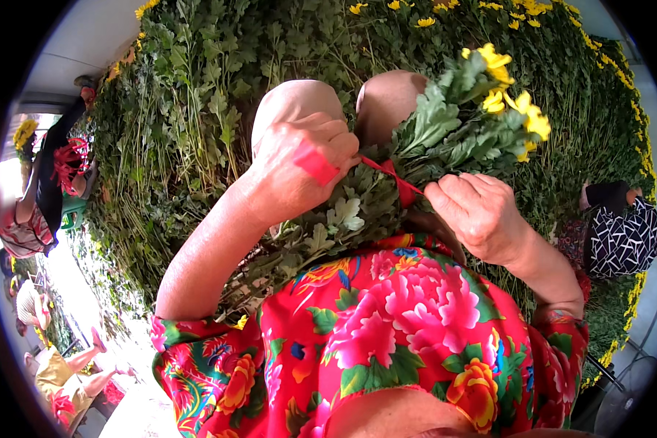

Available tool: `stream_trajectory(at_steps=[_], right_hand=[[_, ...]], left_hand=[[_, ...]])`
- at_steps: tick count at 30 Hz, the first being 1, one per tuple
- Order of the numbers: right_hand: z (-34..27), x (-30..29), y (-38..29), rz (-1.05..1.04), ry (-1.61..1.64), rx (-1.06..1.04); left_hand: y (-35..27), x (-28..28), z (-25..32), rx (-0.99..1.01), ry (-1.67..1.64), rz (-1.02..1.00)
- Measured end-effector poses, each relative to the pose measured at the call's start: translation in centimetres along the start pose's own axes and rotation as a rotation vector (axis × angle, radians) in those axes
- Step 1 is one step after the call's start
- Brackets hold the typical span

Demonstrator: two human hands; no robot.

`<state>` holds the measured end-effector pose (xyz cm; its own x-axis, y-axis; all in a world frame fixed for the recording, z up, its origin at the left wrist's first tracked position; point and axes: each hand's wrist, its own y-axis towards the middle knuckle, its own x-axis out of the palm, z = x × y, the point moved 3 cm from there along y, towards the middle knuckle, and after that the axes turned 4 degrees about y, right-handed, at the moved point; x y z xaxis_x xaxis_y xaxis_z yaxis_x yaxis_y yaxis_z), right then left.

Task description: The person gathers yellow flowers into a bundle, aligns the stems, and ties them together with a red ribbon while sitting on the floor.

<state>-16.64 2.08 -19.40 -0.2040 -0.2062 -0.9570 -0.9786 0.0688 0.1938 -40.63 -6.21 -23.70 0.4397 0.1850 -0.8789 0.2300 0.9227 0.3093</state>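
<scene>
A bunch of yellow chrysanthemums [449, 126] lies across my lap. Its blooms point to the upper right, and its leafy stems run down to the lower left. Around the stems goes a red ribbon [405, 191], crossed over at the front. My left hand [306, 159] grips one end of it, and a flat piece of the red strip lies over the back of the fingers. The other end is pinched by my right hand [473, 213], just below the blooms, and the ribbon stretches between both hands. Part of the stems is hidden behind my left forearm.
Heaped cut chrysanthemums [191, 109] surround my knees on several sides, with yellow blooms along the outer edges. A person in a patterned top [624, 235] is at the right. Others sit at the left, one near a green plastic stool [74, 211] and red ribbons [70, 164].
</scene>
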Motion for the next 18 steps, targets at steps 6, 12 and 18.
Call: stream_trajectory(at_steps=[6, 12, 18], right_hand=[[1.1, -0.5, 0.8, 0.056, 0.260, 0.162], [0.7, -1.4, 2.3, 0.253, 0.171, 0.043], [0.5, -1.0, 4.1, 0.308, 0.124, -0.085]], left_hand=[[1.3, -0.9, 0.0, -0.259, -0.825, -0.072], [2.7, 0.8, 1.3, -0.615, -1.456, -0.221], [1.9, 1.6, 3.3, -0.485, -0.959, -0.113]])
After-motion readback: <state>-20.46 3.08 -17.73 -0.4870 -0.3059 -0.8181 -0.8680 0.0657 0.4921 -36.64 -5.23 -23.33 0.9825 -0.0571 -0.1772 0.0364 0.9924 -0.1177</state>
